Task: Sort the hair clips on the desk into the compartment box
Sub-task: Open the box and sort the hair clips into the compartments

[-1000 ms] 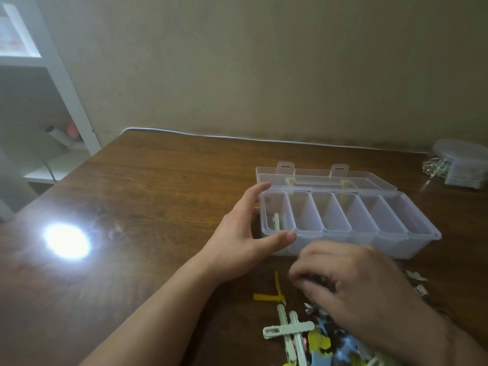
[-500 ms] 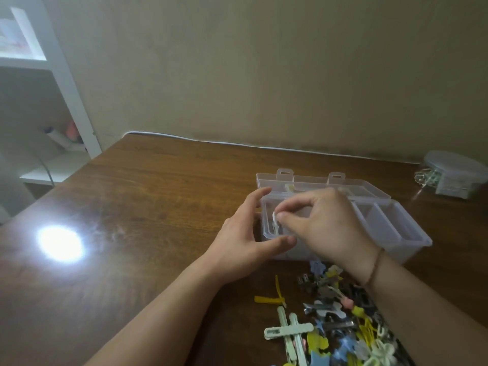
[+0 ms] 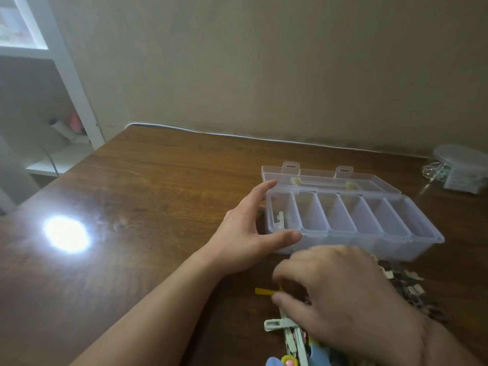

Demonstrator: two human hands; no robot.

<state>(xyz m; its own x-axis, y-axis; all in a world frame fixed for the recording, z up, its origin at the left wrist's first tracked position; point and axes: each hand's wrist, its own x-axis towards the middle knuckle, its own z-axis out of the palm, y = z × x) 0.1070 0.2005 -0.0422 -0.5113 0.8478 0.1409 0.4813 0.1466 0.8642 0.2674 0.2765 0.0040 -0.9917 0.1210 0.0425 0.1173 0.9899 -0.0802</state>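
A clear compartment box [image 3: 356,233] lies open on the wooden desk [image 3: 158,194], its lid [image 3: 330,178] folded back. One pale clip [image 3: 280,220] stands in the leftmost compartment; the other compartments look empty. My left hand [image 3: 245,233] grips the box's left end, thumb along the front wall. In front of the box my right hand [image 3: 343,294] hovers over the pile of hair clips [image 3: 287,339]. Its thumb and forefinger bracket a yellow clip [image 3: 262,291] lying on the desk. The hand hides most of the pile.
Small metal clips [image 3: 406,283] lie scattered at the right, below the box. A round clear container [image 3: 462,167] sits at the back right by the wall. A white shelf unit [image 3: 66,75] stands off the desk's left edge. A lamp glare [image 3: 66,233] marks the left side.
My right hand has left the leftmost compartment and come back down to the pile, onto the yellow clip. My left hand and the box have stayed in place.
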